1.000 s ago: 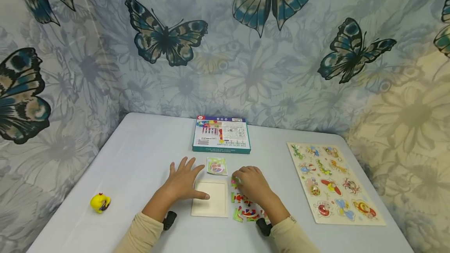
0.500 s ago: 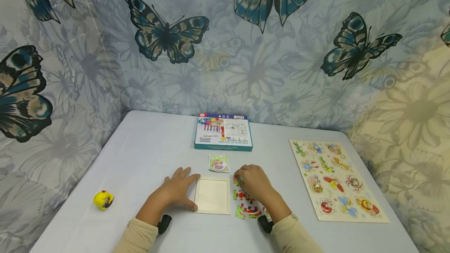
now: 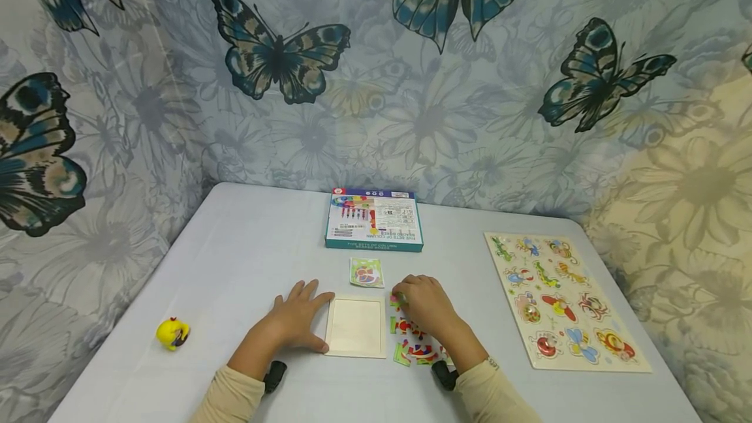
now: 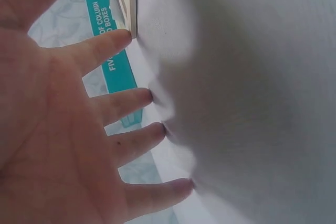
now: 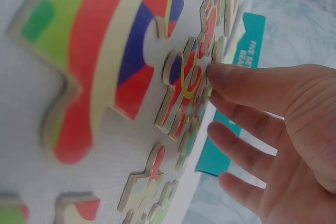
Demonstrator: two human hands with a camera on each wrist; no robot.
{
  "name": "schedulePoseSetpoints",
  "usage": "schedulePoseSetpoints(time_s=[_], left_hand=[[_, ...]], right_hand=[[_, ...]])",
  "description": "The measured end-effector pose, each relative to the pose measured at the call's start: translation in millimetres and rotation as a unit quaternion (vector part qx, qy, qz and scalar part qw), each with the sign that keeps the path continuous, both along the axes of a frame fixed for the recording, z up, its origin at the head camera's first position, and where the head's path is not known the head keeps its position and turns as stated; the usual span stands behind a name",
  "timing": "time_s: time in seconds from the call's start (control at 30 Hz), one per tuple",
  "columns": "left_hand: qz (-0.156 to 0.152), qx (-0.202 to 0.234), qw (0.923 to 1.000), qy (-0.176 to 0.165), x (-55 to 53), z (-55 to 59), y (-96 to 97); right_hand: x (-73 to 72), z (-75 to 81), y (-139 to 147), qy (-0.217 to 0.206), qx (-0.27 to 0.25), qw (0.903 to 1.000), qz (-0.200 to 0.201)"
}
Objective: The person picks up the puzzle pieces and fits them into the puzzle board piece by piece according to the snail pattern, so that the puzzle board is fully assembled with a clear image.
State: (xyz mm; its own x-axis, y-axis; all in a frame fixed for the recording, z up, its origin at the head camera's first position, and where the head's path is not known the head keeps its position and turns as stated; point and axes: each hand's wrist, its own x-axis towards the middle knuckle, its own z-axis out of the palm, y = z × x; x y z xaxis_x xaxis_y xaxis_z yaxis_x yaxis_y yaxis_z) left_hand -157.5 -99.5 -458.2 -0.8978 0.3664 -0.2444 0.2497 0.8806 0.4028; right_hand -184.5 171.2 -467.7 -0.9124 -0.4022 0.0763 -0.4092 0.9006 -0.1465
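Observation:
The left hand (image 3: 290, 320) lies spread at the left side of a pale wooden puzzle tray (image 3: 355, 328). Its thumb touches the tray's near left corner and its index finger the far left corner. In the left wrist view the fingertips (image 4: 152, 95) press the white tablecloth. Right of the tray, the right hand (image 3: 431, 305) reaches over several colourful jigsaw pieces (image 3: 420, 352). Its thumb and index finger appear to pinch a green-edged puzzle piece (image 3: 401, 297) at the far end of the group, mostly hidden by the fingers. Loose pieces (image 5: 121, 40) lie flat below the right wrist.
Behind the tray lies a small green picture card (image 3: 367, 273), with a teal-edged box (image 3: 374, 220) farther back. A large insect puzzle board (image 3: 566, 305) rests on the right. A yellow duck toy (image 3: 172, 333) sits at the left. A patterned wall stands behind the table.
The left hand has moved from above the tray to its left edge, and its fingers have come down there. The right hand stays at the pieces. The head view has shifted slightly.

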Motion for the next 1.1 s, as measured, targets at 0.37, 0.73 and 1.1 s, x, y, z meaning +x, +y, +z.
schedulePoseSetpoints(time_s=[0.37, 0.73, 1.1], left_hand=[[0.003, 0.009, 0.9999, -0.012, -4.0, -6.4, -4.2], [-0.001, 0.009, 0.9998, -0.016, -5.9, -5.1, -4.9], [0.002, 0.016, 0.9996, -0.024, -6.4, -4.4, -4.7]], right_hand=[[-2.0, 1.0, -4, -0.005, 0.013, 0.9999, -0.003], [-4.2, 5.2, -6, 0.004, 0.03, 0.9995, 0.007], [0.1, 18.9, -42, 0.024, 0.019, 0.9961, 0.083]])
